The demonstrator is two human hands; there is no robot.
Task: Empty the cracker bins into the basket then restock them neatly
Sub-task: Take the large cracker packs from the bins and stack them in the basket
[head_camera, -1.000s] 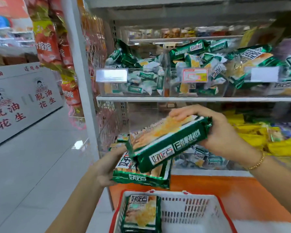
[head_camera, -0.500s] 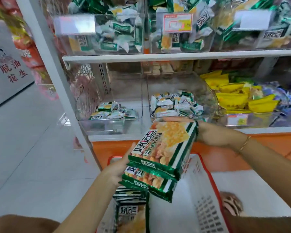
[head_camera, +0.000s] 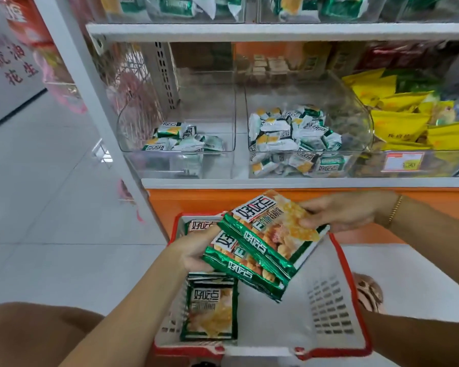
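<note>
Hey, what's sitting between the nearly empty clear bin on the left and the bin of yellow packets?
In the head view, another clear bin, partly filled with small green-and-white cracker packets.

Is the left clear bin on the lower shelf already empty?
Not empty. The left clear bin holds a few small cracker packets on its floor, far fewer than the middle bin.

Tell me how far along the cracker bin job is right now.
Partway through emptying. Done: a few packs lie in the basket. In hand: the left hand grips the lower pack, the right hand pinches the upper pack, both above the basket. Left: the left bin holds a few small packets, the right bin a heap; restocking not begun.
</note>
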